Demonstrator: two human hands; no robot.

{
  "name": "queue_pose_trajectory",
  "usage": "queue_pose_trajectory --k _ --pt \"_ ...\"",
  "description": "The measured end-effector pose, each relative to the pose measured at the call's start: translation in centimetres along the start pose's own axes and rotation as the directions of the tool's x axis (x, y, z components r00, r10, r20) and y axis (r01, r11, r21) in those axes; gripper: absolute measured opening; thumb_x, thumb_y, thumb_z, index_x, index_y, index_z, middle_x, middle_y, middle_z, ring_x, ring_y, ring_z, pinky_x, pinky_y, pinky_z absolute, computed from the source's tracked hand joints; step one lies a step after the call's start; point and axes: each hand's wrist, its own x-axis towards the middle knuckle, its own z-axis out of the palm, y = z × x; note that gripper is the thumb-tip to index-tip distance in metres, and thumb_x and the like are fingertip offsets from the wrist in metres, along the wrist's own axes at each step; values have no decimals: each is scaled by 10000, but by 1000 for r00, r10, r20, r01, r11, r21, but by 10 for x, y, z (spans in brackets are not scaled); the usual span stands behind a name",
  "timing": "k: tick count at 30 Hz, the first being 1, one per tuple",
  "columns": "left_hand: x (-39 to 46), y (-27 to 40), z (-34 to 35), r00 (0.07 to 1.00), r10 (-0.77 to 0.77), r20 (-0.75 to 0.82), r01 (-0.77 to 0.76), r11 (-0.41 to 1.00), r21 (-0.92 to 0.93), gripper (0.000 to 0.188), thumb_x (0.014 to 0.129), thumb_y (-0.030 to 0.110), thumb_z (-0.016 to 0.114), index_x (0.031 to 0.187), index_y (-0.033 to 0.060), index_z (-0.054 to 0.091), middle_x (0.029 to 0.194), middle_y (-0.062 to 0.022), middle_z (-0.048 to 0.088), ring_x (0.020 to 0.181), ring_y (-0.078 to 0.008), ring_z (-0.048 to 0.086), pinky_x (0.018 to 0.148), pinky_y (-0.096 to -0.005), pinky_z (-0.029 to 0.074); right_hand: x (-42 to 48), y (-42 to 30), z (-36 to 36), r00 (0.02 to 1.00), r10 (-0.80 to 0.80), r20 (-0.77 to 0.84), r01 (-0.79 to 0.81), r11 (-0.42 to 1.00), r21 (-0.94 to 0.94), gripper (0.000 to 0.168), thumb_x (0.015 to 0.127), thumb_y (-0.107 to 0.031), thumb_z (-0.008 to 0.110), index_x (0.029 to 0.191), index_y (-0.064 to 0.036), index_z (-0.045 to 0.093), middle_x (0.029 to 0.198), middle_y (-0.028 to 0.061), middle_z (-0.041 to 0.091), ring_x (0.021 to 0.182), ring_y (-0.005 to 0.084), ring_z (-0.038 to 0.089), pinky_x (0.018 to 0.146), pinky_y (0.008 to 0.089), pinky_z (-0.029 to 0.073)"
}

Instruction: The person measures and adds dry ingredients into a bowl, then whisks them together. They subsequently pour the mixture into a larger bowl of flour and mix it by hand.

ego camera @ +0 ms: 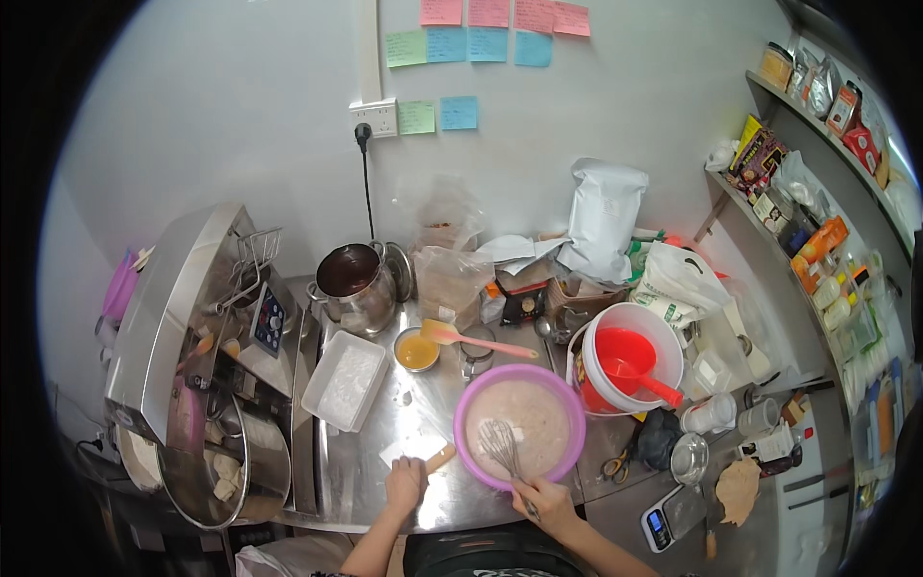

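My right hand [546, 507] is closed around the handle of a wire balloon whisk [499, 446]. The whisk's wires dip into a pale, pinkish-beige batter [537, 411] inside a purple plastic bowl [574, 448]. To the left of the bowl, my left hand [405, 487] is at the steel worktop with its fingers bent downward. Beside those fingers lies a light wooden handle [441, 457], and a flat white piece [393, 452] shows just beyond them. Whether the left hand grips either one is hidden.
Behind the bowl are a metal cup of yellow liquid [417, 352], a spatula [497, 346] and a white tub [345, 382]. A steel pot [353, 310] stands farther back. On the right are a white bucket [674, 346] holding a red scoop [626, 353], scissors [615, 469] and a digital scale [657, 530]. A mixer [180, 310] stands left.
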Motion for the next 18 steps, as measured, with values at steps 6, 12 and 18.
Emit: queue_pose_trajectory --k 6,12,18 --pt "35 8 -19 994 -73 -85 57 982 -179 267 785 116 642 1025 29 564 923 -161 533 850 -322 566 661 -435 507 -5 16 -3 991 131 -34 -135 976 -169 222 782 -99 682 1000 -58 667 783 107 600 614 273 624 531 353 507" --pt "15 77 6 813 -256 522 562 115 -819 457 910 121 597 1315 23 410 928 -113 543 765 -198 629 617 -321 556 0 -10 22 999 53 -6 -53 998 -39 195 777 -104 675 965 -51 674 749 114 593 601 292 605 533 377 494" --pt "21 111 -9 771 -207 602 577 -171 -798 483 944 49 514 1393 81 339 1029 -98 531 870 -199 623 693 -313 599 1 -3 6 977 201 -68 -211 956 -203 192 775 -111 668 953 -39 671 705 109 576 566 285 590 512 384 481"
